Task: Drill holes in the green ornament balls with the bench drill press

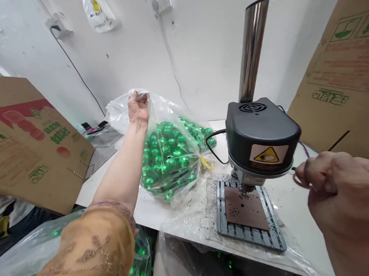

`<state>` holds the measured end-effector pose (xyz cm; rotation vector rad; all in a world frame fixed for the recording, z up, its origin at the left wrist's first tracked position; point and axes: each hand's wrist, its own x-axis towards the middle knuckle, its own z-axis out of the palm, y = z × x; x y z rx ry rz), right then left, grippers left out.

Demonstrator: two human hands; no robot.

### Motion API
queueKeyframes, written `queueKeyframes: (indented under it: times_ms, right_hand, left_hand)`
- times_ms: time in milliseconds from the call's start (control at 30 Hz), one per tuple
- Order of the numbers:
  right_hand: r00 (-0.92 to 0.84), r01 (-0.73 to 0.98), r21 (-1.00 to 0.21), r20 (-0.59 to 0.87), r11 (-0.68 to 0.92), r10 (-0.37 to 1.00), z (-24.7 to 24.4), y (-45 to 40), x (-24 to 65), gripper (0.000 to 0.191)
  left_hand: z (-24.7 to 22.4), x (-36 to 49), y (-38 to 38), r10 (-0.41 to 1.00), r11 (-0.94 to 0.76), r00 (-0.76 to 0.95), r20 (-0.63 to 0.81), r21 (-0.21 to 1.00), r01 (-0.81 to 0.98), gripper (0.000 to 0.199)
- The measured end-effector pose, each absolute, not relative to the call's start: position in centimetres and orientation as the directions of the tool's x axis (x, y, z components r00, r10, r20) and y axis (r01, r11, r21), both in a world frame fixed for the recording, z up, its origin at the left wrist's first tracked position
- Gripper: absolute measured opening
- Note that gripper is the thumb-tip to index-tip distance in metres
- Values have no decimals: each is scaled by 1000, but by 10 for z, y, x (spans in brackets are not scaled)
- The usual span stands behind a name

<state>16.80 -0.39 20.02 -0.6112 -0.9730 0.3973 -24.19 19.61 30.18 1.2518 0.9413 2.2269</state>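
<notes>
My left hand (138, 107) is raised at the back of the table, its fingers closed on the upper edge of a clear plastic bag (173, 107). Shiny green balls (165, 151) fill the bag, which has a yellow tie (206, 163) on its right side. At the right, my right hand (347, 190) is closed beside the small black drill press (263, 129). A thin black rod (339, 140) sticks up behind that hand, and a brown loop (300, 181) shows at its fingers. What the fingers grip is hidden.
Under the drill head, a brown plate (247, 219) with dark shavings lies on the slotted metal base (280, 242). Cardboard boxes stand at left (34, 139) and right (333, 70). Another clear bag of green balls (140, 265) is below the table edge. A cable (215, 152) loops beside the press.
</notes>
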Motion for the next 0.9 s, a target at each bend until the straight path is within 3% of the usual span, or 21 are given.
queueKeyframes:
  times_ms: [100, 200, 267, 333, 400, 467, 600, 700, 767, 900]
  right_hand:
    - [503, -38, -582, 691, 812, 519, 195, -2, 169, 40]
    - [489, -43, -563, 708, 825, 509, 193, -1, 170, 41]
    - [480, -31, -549, 725, 835, 494, 193, 0, 171, 39]
    - [466, -20, -534, 743, 845, 480, 194, 0, 171, 38]
    - [461, -18, -516, 756, 856, 465, 194, 1, 170, 38]
    - [468, -23, -519, 750, 855, 468, 194, 2, 169, 38]
    - [485, -33, -523, 737, 852, 471, 194, 1, 169, 40]
    - [472, -40, -534, 735, 844, 488, 194, 0, 170, 40]
    - [457, -42, -546, 735, 837, 502, 193, 0, 172, 40]
    - [449, -60, -552, 729, 831, 517, 191, 0, 173, 41]
  left_hand:
    - [284, -242, 194, 746, -509, -530, 404, 859, -61, 19]
    - [259, -225, 170, 731, -286, -554, 398, 916, 281, 26]
    - [241, -206, 140, 643, -164, -489, 590, 729, 664, 46]
    - [218, -185, 104, 610, -116, -240, 755, 385, 915, 50]
    - [190, -163, 67, 727, -180, 98, 680, 51, 982, 49]
    - [156, -145, 37, 803, -229, 280, 526, -162, 960, 55]
    - [97, -127, 8, 900, -123, 258, 351, -364, 923, 89]
    - [82, -127, 13, 933, -33, 171, 316, -399, 916, 67]
    - [87, -132, 25, 945, -53, 157, 288, -338, 940, 48]
    - [108, -147, 58, 965, 27, -31, 261, 20, 999, 28]
